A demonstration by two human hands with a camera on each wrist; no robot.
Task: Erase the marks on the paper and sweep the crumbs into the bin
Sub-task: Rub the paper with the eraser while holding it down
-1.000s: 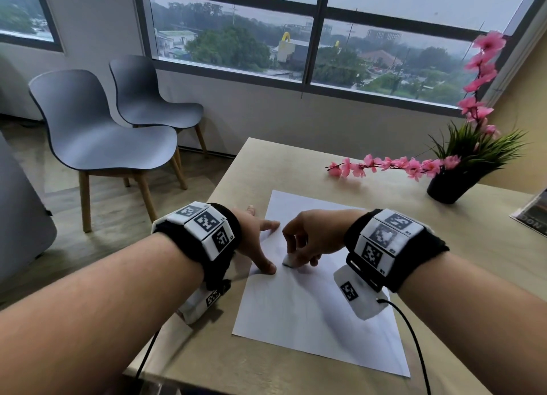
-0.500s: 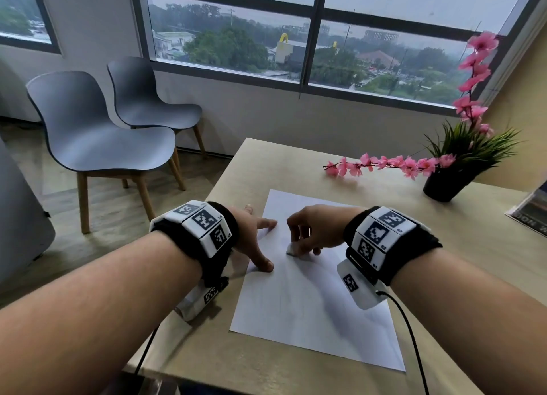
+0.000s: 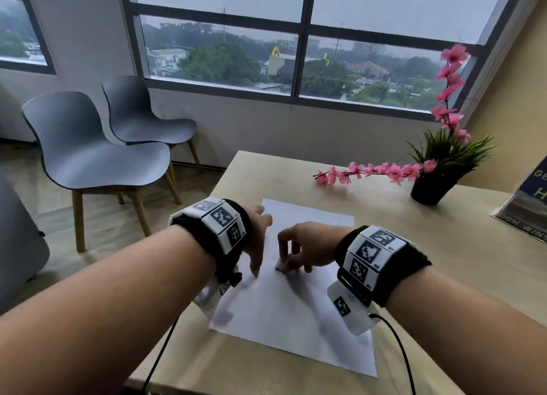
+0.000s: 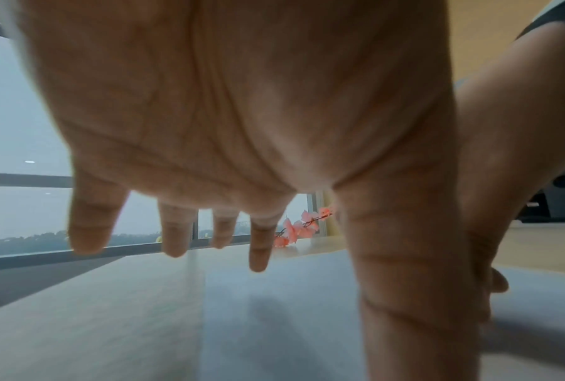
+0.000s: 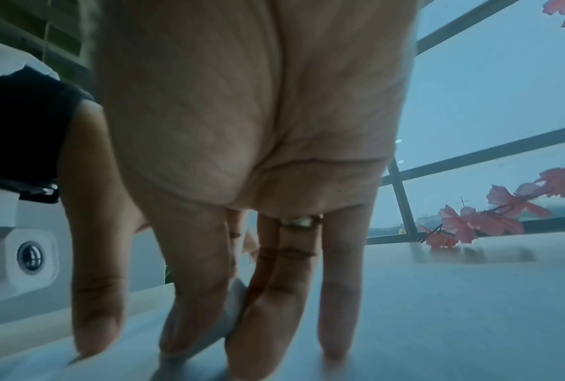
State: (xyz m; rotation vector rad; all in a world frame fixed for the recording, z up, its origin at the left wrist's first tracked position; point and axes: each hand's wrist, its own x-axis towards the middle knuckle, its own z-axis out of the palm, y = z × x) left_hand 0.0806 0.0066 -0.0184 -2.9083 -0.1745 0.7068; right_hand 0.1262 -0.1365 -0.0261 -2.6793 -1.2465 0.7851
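A white sheet of paper lies on the light wooden table. My right hand pinches a small white eraser and holds it down on the sheet near its left middle; in the right wrist view the eraser sits between thumb and fingers. My left hand is spread at the paper's left edge, its thumb pressing on the sheet just left of the eraser. In the left wrist view the fingers are straight above the paper. Marks and crumbs are too faint to see. No bin is in view.
A black pot of pink flowers stands at the table's back right, one flowering branch reaching left over the table. A magazine lies at the right edge. Two grey chairs stand on the floor to the left.
The right hand has shifted the eraser slightly back and forth on the sheet. The left hand keeps pressing the paper's left edge. My head has tilted up a little.
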